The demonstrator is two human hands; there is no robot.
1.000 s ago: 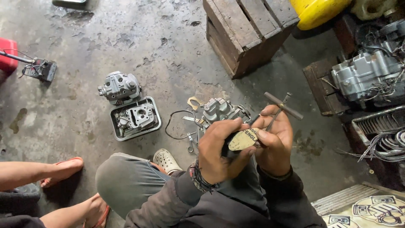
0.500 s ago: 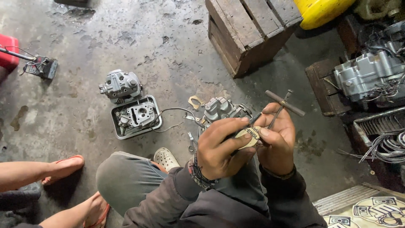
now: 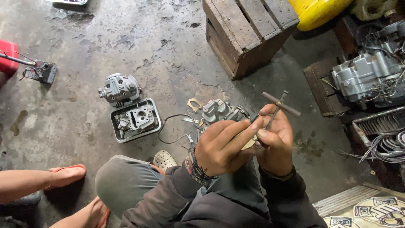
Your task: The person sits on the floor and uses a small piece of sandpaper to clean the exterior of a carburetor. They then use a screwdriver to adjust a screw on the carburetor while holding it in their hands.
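Observation:
My left hand and my right hand are pressed together above my knees, fingers curled round a small pale part that is mostly hidden between them. A thin T-handle tool rises from my right hand's fingers, its crossbar tilted above them. Just beyond my hands a grey carburetor-like metal part lies on the concrete floor with a black wire looping from it.
A metal tray with an engine part sits left of centre, a grey cylinder head behind it. A wooden crate stands at the top, an engine block and wire bundles on the right. Another person's sandalled feet are at the lower left.
My hands have shifted slightly right and closed tighter round the small part, hiding more of it. The T-handle tool stays upright in my right hand.

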